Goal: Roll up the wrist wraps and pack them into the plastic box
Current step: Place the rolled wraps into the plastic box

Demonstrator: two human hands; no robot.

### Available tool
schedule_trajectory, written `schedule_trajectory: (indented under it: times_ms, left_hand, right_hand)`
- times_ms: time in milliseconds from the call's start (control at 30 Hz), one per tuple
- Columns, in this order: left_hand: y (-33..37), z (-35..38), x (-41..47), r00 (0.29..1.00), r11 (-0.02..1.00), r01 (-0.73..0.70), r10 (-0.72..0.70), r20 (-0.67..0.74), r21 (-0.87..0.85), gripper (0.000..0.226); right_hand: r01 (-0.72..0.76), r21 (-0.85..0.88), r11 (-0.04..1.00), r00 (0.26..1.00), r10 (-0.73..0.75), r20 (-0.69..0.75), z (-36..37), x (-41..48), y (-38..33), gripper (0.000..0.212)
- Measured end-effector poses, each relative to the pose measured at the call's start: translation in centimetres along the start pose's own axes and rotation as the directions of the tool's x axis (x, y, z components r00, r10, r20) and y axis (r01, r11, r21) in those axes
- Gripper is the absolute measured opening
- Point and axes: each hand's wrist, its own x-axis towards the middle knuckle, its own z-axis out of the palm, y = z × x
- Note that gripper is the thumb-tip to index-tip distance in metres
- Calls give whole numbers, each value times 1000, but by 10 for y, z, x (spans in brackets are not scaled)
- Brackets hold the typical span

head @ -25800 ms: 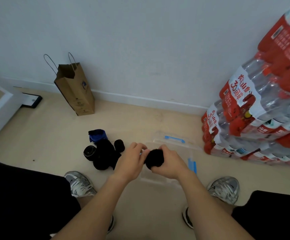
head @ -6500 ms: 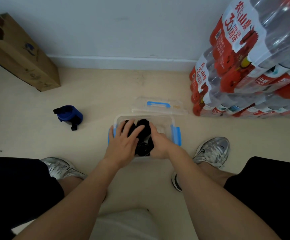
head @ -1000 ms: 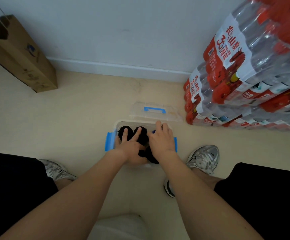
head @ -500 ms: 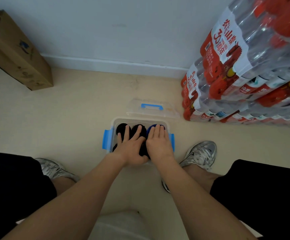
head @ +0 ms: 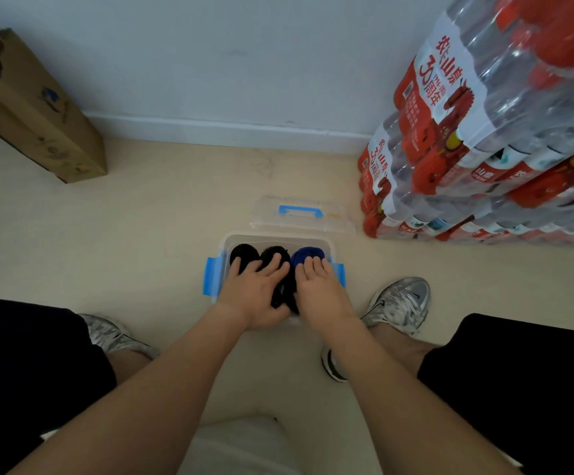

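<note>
A clear plastic box (head: 275, 238) with blue side latches (head: 211, 275) stands on the floor between my feet. Rolled wrist wraps fill it: black rolls (head: 242, 253) at the left and middle, a blue roll (head: 304, 254) at the far right. My left hand (head: 256, 293) lies flat on the black rolls with fingers spread. My right hand (head: 318, 286) presses with straight fingers on the blue roll and what lies under it. Both hands hide the near half of the box. The clear lid (head: 301, 217) with its blue handle lies on the floor just behind the box.
Stacked packs of bottled water (head: 484, 142) rise at the right, close to the lid. A brown paper bag (head: 35, 114) stands at the far left by the wall. My grey sneakers (head: 398, 303) flank the box.
Over the last second both hands stayed pressed on the rolls; my right hand slid back a little, uncovering the blue roll. Earlier, the blue roll lay on the floor at the left.
</note>
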Motion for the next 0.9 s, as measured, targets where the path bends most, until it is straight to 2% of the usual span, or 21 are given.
schedule_trajectory:
  times_ms: [67, 133, 233, 300, 433, 467, 533, 567, 633, 700, 733, 800, 900]
  left_hand:
    - [1, -11, 5, 999, 999, -9, 7, 50, 37, 85]
    - [2, -23, 7, 995, 998, -11, 5, 100, 66, 79]
    - [3, -28, 6, 996, 991, 3, -15, 91, 130, 76]
    - [5, -27, 4, 998, 987, 28, -36, 49, 158, 79]
    - [7, -25, 9, 996, 986, 80, -84, 16, 148, 82]
    - [6, -25, 11, 996, 988, 91, -93, 10, 123, 80]
    - [2, -24, 14, 996, 993, 93, -94, 0, 65, 76]
    - [-1, -24, 15, 996, 995, 87, -87, -6, 42, 73]
    - [-7, -25, 16, 996, 997, 76, -76, -37, -12, 65]
    - [-11, -29, 16, 993, 994, 55, -64, -95, -98, 56]
    - [-13, -31, 16, 989, 988, 41, -62, -132, -152, 51]
    - [-15, -35, 14, 968, 960, 30, -98, -233, -279, 42]
    - [-20, -38, 9, 896, 872, 64, -264, -356, -485, 33]
  right_hand:
    - [73, 23, 997, 997, -74, 26, -15, 2, 15, 61]
    - [72, 16, 997, 997, -73, 38, -28, 1, 17, 48]
    - [-45, 12, 999, 999, 45, -20, -37, -4, -1, 29]
    - [-126, 59, 990, 991, 129, -43, -37, -6, -12, 26]
    - [-159, 187, 969, 985, 169, -39, -43, -1, -12, 28]
    - [-169, 246, 954, 980, 190, -65, -47, 2, -9, 24]
    - [-197, 362, 911, 935, 286, -210, -54, 8, -2, 19]
    - [-193, 394, 898, 895, 326, -305, -56, 13, 3, 23]
    - [-166, 411, 897, 845, 344, -410, -59, 23, 12, 48]
    - [-155, 373, 915, 895, 290, -340, -61, 34, 21, 81]
    - [-164, 344, 925, 926, 264, -270, -62, 39, 25, 90]
    - [-186, 286, 940, 961, 235, -146, -60, 47, 29, 92]
    - [-172, 226, 959, 973, 201, -114, -58, 50, 32, 76]
